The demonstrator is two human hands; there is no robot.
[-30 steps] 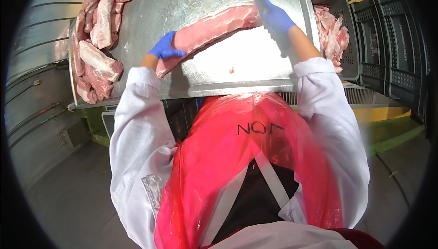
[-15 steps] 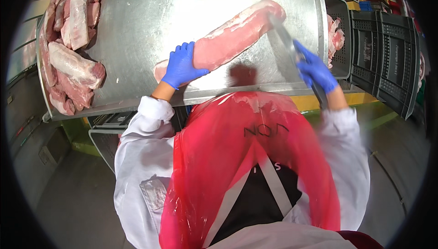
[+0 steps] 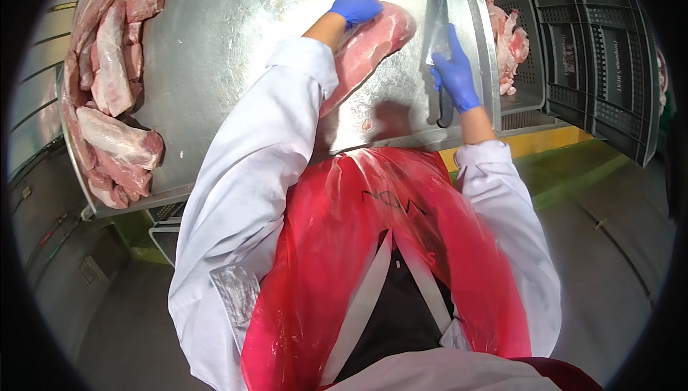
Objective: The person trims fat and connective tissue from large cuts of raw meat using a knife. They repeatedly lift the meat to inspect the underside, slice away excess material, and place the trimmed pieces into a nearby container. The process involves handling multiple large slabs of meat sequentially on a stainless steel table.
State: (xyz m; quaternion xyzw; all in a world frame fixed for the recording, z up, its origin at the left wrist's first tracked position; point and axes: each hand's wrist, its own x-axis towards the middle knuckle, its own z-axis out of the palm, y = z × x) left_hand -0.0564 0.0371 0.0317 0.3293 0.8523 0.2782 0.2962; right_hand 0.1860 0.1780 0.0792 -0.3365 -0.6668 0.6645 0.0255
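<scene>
A long pink pork loin (image 3: 373, 47) lies slantwise on the metal table (image 3: 236, 47), its near end hidden behind my left sleeve. At its far side my blue-gloved left hand (image 3: 356, 5) is closed, with a small pale-pink bit showing at the fingertips; I cannot make out whether that belongs to the loin. To the right of the meat, my blue-gloved right hand (image 3: 456, 79) grips a knife (image 3: 438, 15). Its blade points away from me, apart from the loin, and the dark handle shows below the fingers.
Several pieces of meat (image 3: 111, 61) are heaped along the table's left edge. Beyond the right edge stands a dark crate (image 3: 527, 79) with pale trimmings (image 3: 507, 40), and a grey perforated crate (image 3: 602, 68) beside it. A small scrap (image 3: 367, 125) lies near the front edge.
My left hand has gone from the loin's near end to its far side and closed. The knife has come away from the loin's far end and now points straight away from me.
</scene>
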